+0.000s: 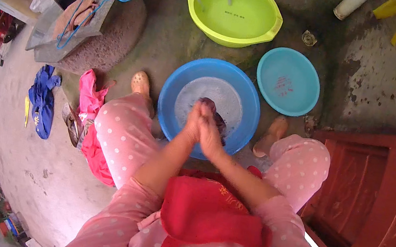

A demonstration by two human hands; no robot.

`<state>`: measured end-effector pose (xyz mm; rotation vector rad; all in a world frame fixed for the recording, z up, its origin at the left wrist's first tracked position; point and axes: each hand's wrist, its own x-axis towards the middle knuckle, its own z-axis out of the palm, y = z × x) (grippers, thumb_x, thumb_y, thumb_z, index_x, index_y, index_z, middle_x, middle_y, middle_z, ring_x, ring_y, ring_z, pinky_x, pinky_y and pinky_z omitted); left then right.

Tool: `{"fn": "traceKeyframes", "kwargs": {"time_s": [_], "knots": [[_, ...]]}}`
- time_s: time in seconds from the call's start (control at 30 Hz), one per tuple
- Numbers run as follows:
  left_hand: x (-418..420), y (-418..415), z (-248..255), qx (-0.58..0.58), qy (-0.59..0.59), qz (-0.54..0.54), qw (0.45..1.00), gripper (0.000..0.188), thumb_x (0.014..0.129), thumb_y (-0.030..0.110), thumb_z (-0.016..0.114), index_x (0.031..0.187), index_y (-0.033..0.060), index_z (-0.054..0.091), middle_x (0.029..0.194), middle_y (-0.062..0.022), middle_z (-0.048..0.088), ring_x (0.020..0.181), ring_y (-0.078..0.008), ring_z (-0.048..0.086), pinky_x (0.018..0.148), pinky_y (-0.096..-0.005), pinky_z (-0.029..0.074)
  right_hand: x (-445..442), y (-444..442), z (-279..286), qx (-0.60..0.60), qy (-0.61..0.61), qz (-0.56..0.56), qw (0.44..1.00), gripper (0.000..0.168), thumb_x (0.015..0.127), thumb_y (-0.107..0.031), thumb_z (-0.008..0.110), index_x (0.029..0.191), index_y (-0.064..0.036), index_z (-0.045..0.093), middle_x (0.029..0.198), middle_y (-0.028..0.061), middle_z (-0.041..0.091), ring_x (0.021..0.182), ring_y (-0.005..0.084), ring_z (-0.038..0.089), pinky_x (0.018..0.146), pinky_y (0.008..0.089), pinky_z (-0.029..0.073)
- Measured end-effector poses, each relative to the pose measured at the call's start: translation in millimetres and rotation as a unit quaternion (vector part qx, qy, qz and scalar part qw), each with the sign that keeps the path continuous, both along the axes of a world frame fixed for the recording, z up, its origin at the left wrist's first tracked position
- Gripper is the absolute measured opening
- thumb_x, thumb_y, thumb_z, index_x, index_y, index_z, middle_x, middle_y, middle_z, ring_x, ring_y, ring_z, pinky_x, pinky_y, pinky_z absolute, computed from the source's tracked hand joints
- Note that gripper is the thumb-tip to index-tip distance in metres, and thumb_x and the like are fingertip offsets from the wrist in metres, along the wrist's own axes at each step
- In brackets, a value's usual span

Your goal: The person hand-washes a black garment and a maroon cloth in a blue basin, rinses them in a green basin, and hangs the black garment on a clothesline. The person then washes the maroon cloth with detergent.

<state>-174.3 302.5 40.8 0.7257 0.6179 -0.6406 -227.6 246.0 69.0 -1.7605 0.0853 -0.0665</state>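
A dark maroon cloth, wet and bunched, is in the blue plastic basin between my feet. My left hand and my right hand are pressed palm to palm over the basin, gripping part of the cloth. Some of it bulges past my fingertips, and more hangs along the outer side of my right hand. My fingers partly hide how the fabric is held. Whitish, sudsy water lies around the cloth.
Beyond the basin stand a lime-green tub of water with a hose in it and a turquoise basin. Pink clothes and a blue garment lie on the ground at left. A stone ledge holds hangers and a phone. A red wooden door is at right.
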Motion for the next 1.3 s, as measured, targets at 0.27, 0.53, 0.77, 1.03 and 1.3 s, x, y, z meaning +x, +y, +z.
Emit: {"fn": "traceKeyframes", "kwargs": {"time_s": [0.27,0.53,0.77,1.03,1.3], "knots": [[-24.8,-17.6,39.5,0.021,-0.073,-0.04,0.996,0.033,0.09,0.033,0.041,0.109,0.0098,0.054,0.106,-0.0064,0.058,0.098,-0.0211,0.054,0.086,-0.0356,0.043,49.7,-38.5,-23.9,-0.012,0.109,-0.148,0.983,0.052,0.09,-0.026,0.036,0.133,0.003,0.034,0.139,0.0247,0.032,0.13,0.0377,0.028,0.109,0.0398,0.019],[-21.4,-7.8,30.6,-0.113,-0.094,-0.042,0.988,0.047,0.089,0.028,0.039,0.129,0.0037,0.042,0.133,-0.0119,0.045,0.122,-0.0282,0.043,0.106,-0.0407,0.028,52.7,-44.9,-19.8,-0.266,0.011,-0.14,0.954,0.043,0.093,-0.022,0.036,0.13,-0.001,0.043,0.131,0.025,0.042,0.124,0.0397,0.037,0.106,0.0441,0.024],[1.3,18.7,51.4,-0.287,-0.05,0.049,0.955,0.055,0.078,0.027,0.042,0.125,-0.0011,0.043,0.129,-0.0156,0.048,0.121,-0.0291,0.044,0.107,-0.0415,0.029,34.4,-112.0,8.0,0.208,0.203,-0.114,0.95,0.031,0.088,-0.024,0.047,0.106,-0.002,0.061,0.099,0.0053,0.062,0.088,0.014,0.058,0.077,0.0266,0.045],[5.4,17.4,67.6,-0.319,-0.095,-0.008,0.943,0.062,0.076,0.034,0.045,0.131,0.0045,0.04,0.135,-0.0142,0.043,0.123,-0.0314,0.042,0.103,-0.0467,0.033,33.8,-104.2,43.3,0.278,0.238,0.028,0.93,0.026,0.086,-0.027,0.059,0.098,-0.004,0.062,0.089,0.0027,0.063,0.08,0.0111,0.058,0.072,0.0256,0.046],[6.9,19.2,32.1,-0.077,-0.116,-0.004,0.99,0.08,0.082,0.072,0.033,0.131,0.0086,0.04,0.13,-0.009,0.048,0.117,-0.0277,0.047,0.099,-0.045,0.037,33.2,-61.4,53.3,-0.036,0.064,0.022,0.997,0.021,0.084,-0.023,0.06,0.084,-0.002,0.057,0.078,0.0092,0.06,0.072,0.0165,0.058,0.065,0.0309,0.045]]}}
